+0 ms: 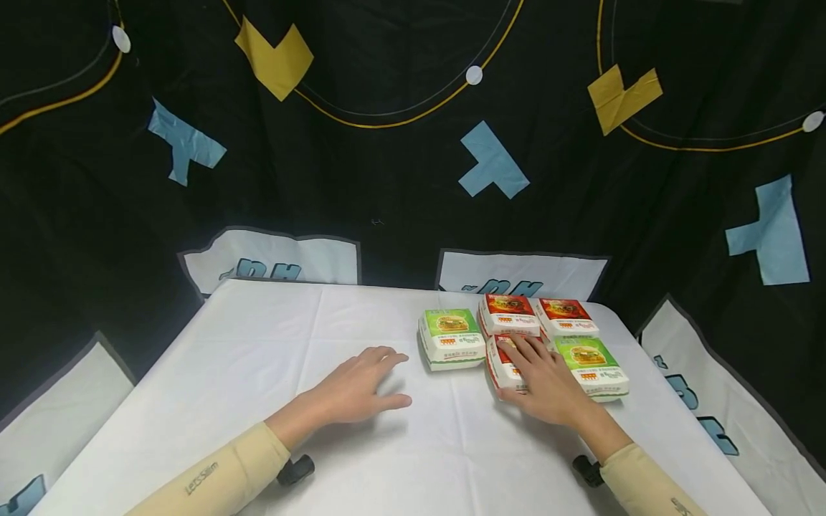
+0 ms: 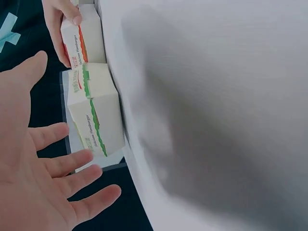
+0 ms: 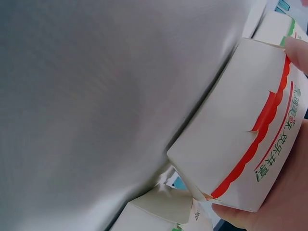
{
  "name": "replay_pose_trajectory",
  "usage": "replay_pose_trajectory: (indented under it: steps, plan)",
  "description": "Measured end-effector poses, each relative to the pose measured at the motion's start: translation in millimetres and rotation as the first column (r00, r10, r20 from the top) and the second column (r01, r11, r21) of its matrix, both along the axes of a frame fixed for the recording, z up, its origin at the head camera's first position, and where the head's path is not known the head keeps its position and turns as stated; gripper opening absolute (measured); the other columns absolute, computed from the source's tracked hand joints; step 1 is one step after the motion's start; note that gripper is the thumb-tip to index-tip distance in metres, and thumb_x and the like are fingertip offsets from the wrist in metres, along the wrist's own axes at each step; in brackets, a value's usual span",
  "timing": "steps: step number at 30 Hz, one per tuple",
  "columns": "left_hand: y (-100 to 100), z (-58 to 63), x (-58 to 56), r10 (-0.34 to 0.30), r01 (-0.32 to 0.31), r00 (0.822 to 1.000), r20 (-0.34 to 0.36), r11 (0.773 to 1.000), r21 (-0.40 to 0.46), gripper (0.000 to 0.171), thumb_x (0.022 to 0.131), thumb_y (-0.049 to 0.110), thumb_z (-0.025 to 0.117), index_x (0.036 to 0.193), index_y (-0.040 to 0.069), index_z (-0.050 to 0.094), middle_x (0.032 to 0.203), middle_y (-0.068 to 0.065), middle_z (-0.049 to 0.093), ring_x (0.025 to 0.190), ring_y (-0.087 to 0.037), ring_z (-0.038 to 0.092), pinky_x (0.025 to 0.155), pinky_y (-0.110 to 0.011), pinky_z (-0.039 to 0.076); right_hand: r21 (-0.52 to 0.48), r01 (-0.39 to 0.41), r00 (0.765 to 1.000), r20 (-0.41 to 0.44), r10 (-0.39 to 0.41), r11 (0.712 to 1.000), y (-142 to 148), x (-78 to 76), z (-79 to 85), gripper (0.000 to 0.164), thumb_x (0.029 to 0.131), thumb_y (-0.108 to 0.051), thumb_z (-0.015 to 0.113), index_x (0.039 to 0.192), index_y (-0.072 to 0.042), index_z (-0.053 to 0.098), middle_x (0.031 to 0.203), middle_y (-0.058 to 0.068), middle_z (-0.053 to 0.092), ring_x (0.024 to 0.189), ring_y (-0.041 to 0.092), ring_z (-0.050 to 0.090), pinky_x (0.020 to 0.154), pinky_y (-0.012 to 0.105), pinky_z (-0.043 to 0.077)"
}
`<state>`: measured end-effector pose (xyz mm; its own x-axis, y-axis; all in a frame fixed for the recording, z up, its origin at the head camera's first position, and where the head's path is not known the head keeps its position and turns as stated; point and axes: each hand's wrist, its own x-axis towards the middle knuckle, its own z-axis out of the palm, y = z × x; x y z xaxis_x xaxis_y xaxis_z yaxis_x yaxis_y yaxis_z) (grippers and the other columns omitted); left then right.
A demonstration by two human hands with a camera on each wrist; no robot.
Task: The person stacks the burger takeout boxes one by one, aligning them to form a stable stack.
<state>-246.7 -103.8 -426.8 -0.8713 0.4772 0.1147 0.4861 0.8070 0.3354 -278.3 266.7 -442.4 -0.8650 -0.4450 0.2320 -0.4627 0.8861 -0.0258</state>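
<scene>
**Head view: your right hand on a red burger box, left hand resting flat**

Head view shows your right hand [image 1: 548,383] laid over the near red burger box [image 1: 505,369], fingers across its lid and thumb at its near side, so your grip holds that box. The right wrist view confirms it: fingertips [image 3: 298,50] on the top edge and the thumb under the near corner of the box [image 3: 240,130].

That box sits toward the right of the tabletop [image 1: 258,358], in a cluster. A green box [image 1: 590,365] lies just to its right, two more red boxes [image 1: 510,314] [image 1: 566,317] sit beyond it on the far side, and another green box [image 1: 452,337] stands to its left, slightly apart.

Your left hand [image 1: 358,390] rests palm down on the white cloth, near the tabletop's middle, fingers relaxed and spread, holding nothing, short of the left green box [image 2: 94,113].
</scene>
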Motion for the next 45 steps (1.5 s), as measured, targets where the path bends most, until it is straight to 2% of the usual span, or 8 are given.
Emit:
replay_pose_trajectory:
  steps: [11, 18, 27, 32, 45]
  plan:
    - [29, 15.6, -19.3, 0.017, -0.016, 1.000, -0.011, 1.000, 0.019, 0.082, 0.088, 0.069, 0.060, 0.153, 0.022, 0.042, 0.156, -0.008, 0.041, 0.144, -0.027, 0.039, 0.114, -0.050, 0.039, -0.003, 0.007, 1.000, -0.008, -0.007, 1.000, -1, -1.4, -2.7, 0.089, 0.086, -0.065, 0.065, 0.159, -0.025, 0.033, 0.165, 0.008, 0.030, 0.150, 0.037, 0.026, 0.102, 0.072, 0.035]
    - [50, 21.6, -32.8, 0.015, -0.015, 1.000, -0.017, 0.999, 0.036, 0.079, 0.089, 0.063, 0.063, 0.154, 0.022, 0.041, 0.160, -0.011, 0.035, 0.147, -0.028, 0.035, 0.114, -0.053, 0.037, -0.002, 0.021, 1.000, -0.002, -0.021, 1.000, 0, -2.2, -3.3, 0.091, 0.085, -0.067, 0.065, 0.159, -0.025, 0.033, 0.165, 0.007, 0.029, 0.150, 0.036, 0.025, 0.104, 0.072, 0.034]
    - [71, 18.5, -52.6, 0.016, -0.016, 1.000, -0.027, 1.000, 0.010, 0.082, 0.088, 0.060, 0.065, 0.155, 0.022, 0.038, 0.163, -0.013, 0.030, 0.148, -0.031, 0.031, 0.112, -0.053, 0.039, 0.001, 0.021, 1.000, 0.006, -0.021, 1.000, -2, 0.8, -1.1, 0.090, 0.085, -0.066, 0.066, 0.159, -0.024, 0.033, 0.165, 0.008, 0.029, 0.150, 0.037, 0.025, 0.103, 0.073, 0.033]
    - [78, 17.0, -62.3, 0.018, -0.018, 0.998, -0.053, 1.000, 0.007, 0.082, 0.089, 0.058, 0.065, 0.155, 0.017, 0.039, 0.162, -0.014, 0.029, 0.148, -0.031, 0.029, 0.110, -0.053, 0.041, -0.002, 0.024, 1.000, 0.016, -0.024, 1.000, -2, 0.6, -1.7, 0.091, 0.085, -0.066, 0.066, 0.159, -0.025, 0.032, 0.165, 0.008, 0.028, 0.150, 0.037, 0.024, 0.104, 0.073, 0.032]
    - [95, 4.5, -86.0, 0.069, -0.069, 0.997, -0.037, 0.998, -0.012, 0.084, 0.087, 0.063, 0.064, 0.155, 0.021, 0.038, 0.165, -0.013, 0.022, 0.152, -0.031, 0.021, 0.116, -0.052, 0.033, 0.002, 0.020, 1.000, 0.004, -0.020, 1.000, -1, 0.3, -2.5, 0.092, 0.085, -0.066, 0.066, 0.159, -0.025, 0.032, 0.165, 0.009, 0.029, 0.150, 0.038, 0.025, 0.104, 0.071, 0.034]
